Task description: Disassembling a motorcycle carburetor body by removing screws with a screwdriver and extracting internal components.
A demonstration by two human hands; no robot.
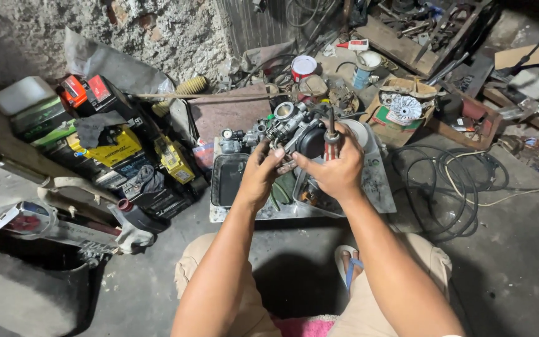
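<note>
Squatting on the floor (506, 274) over a metal tray (229, 181); both hands raised above it. Our left hand (258, 178) is clamped on the carburetor (291, 128), fingers wrapped round its lower body, thumb on the near side; the part sits just ahead of that hand and just left of the right one, tilted, its round mouth facing up and away. Our right hand (337, 167) is closed round a screwdriver (330, 134) with a red-striked handle, shaft pointing up and past the fingers; whether the tip touches the carburetor we cannot tell; the thumb of this hand meets the left fingers at the casting.

Step in hand, as we judge it: working on the carburetor with the tool, body braced in the left hand; how far along, unclear.

Next move likely calls for a steady left grip, the blade seated square in its slot, and turning without slip; small parts could drop into the tray below the hands.

Left of the left hand: stacked boxes (104, 146); right of the right hand: coiled cable (444, 181); beyond both: a red-and-white can (304, 65).
</note>
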